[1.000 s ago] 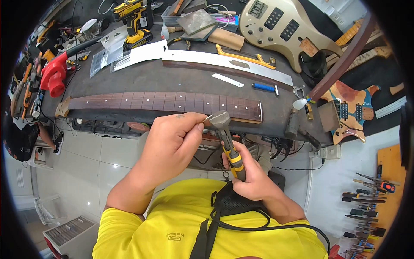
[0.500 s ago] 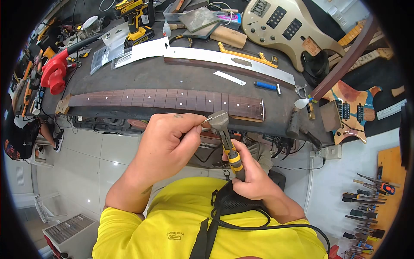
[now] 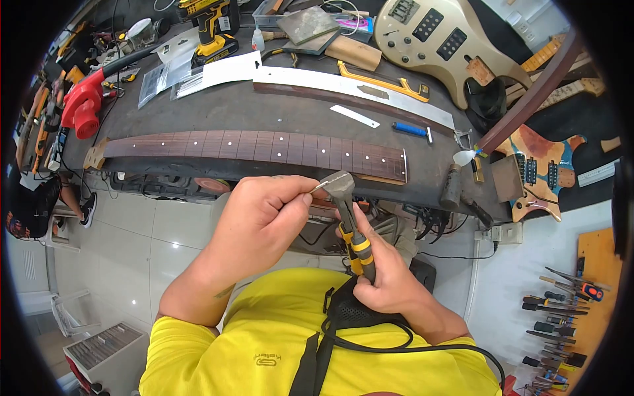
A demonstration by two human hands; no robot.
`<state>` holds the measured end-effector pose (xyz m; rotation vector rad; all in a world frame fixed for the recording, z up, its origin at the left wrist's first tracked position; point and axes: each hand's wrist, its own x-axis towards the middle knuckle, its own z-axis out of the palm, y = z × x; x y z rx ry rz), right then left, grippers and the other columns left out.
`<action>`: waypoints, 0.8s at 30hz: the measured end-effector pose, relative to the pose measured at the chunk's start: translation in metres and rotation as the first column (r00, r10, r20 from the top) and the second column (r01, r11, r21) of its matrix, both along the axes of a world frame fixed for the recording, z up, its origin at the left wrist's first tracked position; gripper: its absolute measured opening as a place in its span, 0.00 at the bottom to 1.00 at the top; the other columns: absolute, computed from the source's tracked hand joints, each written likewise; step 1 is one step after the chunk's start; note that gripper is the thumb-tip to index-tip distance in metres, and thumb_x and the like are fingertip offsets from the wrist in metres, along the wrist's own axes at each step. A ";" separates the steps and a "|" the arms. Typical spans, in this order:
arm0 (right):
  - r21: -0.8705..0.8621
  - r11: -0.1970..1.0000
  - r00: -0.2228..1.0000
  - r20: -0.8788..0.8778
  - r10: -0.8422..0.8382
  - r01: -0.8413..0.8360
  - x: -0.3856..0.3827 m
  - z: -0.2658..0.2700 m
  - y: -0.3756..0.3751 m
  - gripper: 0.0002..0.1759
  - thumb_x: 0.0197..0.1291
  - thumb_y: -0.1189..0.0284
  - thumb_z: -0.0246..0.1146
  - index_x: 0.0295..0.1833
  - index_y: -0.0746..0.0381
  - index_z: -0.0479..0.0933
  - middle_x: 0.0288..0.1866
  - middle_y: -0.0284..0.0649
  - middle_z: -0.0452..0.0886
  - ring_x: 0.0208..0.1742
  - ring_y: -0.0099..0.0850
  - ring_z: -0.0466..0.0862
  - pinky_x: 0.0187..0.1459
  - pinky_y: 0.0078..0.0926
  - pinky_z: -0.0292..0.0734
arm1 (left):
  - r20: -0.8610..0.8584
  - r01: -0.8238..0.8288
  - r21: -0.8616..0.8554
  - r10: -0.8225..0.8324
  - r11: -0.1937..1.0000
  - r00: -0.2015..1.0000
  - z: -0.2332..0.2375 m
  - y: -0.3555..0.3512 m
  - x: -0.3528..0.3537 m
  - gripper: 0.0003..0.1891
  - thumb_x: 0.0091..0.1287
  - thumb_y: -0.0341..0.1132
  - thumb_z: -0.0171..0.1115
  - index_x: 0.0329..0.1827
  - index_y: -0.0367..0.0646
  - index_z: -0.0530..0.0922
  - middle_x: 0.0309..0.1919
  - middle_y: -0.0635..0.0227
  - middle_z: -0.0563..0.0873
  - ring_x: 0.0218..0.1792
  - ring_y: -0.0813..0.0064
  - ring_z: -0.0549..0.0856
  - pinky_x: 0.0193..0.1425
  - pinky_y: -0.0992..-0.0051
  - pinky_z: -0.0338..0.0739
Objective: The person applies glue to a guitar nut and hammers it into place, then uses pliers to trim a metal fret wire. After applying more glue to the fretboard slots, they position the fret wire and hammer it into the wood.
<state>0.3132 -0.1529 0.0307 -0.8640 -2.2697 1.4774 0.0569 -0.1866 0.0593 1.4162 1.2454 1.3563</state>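
My left hand (image 3: 261, 221) is closed, pinching a short, thin piece of fret wire (image 3: 320, 187) between thumb and forefinger. The wire's end meets the jaws of the end nippers (image 3: 340, 187). My right hand (image 3: 388, 267) wraps round the nippers' black and yellow handles, head upward, and the handles stand a little apart. Just beyond both hands, a guitar neck (image 3: 257, 146) with a dark slotted fretboard and pale dot inlays lies along the bench edge. A bright strip crosses its right end.
On the bench (image 3: 297, 119) lie a long white-topped beam (image 3: 317, 82), a yellow hacksaw (image 3: 389, 86), a blue-handled tool (image 3: 409, 129) and a small steel ruler (image 3: 354, 116). A cordless drill (image 3: 212, 39), red blower (image 3: 82, 109) and gold guitar body (image 3: 429, 53) stand farther off. Another person's leg (image 3: 71, 198) shows at left.
The nippers' handles have spread slightly apart in my right hand. My left hand keeps its pinch on the wire at the jaws. The whole view has shifted a little.
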 end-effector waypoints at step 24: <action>0.098 0.990 0.995 0.013 -0.100 0.098 0.006 -0.001 -0.012 0.43 0.49 0.81 0.61 0.78 0.71 0.71 0.51 0.56 0.85 0.47 0.53 0.88 0.54 0.33 0.83 | -0.082 -0.023 -0.029 0.021 0.999 0.996 0.011 -0.008 0.002 0.13 0.77 0.19 0.57 0.55 0.28 0.90 0.28 0.78 0.84 0.28 0.92 0.73 0.31 0.81 0.65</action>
